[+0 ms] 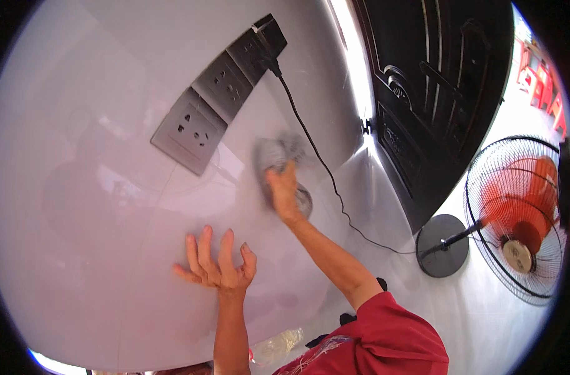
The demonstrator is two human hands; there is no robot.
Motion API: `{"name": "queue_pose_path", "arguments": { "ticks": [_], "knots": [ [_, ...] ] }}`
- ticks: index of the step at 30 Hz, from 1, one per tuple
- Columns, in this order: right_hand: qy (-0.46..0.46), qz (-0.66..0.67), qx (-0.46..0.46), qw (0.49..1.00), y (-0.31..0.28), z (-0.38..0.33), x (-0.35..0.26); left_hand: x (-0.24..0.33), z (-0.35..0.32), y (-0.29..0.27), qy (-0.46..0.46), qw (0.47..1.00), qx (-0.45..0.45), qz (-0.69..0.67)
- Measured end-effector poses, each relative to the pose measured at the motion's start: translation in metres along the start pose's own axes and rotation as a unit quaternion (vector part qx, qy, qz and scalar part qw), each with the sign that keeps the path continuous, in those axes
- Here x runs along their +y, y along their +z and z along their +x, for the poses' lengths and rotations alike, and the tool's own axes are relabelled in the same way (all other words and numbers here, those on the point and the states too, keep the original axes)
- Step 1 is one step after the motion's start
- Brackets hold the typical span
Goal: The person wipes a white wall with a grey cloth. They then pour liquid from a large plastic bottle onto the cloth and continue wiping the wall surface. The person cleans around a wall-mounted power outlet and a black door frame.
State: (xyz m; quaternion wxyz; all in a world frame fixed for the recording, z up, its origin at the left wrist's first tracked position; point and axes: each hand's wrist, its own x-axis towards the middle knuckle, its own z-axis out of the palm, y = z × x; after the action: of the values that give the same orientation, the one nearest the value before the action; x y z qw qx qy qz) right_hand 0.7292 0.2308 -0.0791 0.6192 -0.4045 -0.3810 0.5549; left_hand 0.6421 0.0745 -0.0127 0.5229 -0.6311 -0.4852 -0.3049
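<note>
My right hand grips a crumpled grey cloth, which lies against the glossy white wall. The cloth is smeared by motion, and part of it hangs out below the hand. Lower and to the left, my left hand has its fingers spread and holds nothing; whether it touches the wall I cannot tell. Above both hands runs a slanting row of dark grey wall sockets. A black plug sits in one of the upper sockets, its cord passing to the right of the cloth.
At the right stands a black pedestal fan with a round base, where the cord leads. Behind it is a dark carved door, with red stools beyond. A clear plastic bottle lies near the lower edge, beside my red sleeve.
</note>
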Motion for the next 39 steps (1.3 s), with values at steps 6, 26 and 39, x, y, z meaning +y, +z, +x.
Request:
{"name": "queue_pose_path", "arguments": {
  "ticks": [6, 26, 39],
  "knots": [
    [-0.424, -0.219, -0.127, 0.869, 0.020, -0.118, 0.011, -0.001, -0.002, -0.048, -0.070, 0.986, -0.058, -0.141],
    [0.159, -0.131, 0.108, 0.973, -0.102, -0.046, 0.323, -0.049, -0.130, -0.177, -0.039, 0.968, -0.178, 0.175],
    [0.498, 0.221, 0.163, 0.822, -0.065, -0.210, 0.350, -0.067, -0.143, -0.167, 0.028, 0.963, -0.125, 0.239]
  ]
}}
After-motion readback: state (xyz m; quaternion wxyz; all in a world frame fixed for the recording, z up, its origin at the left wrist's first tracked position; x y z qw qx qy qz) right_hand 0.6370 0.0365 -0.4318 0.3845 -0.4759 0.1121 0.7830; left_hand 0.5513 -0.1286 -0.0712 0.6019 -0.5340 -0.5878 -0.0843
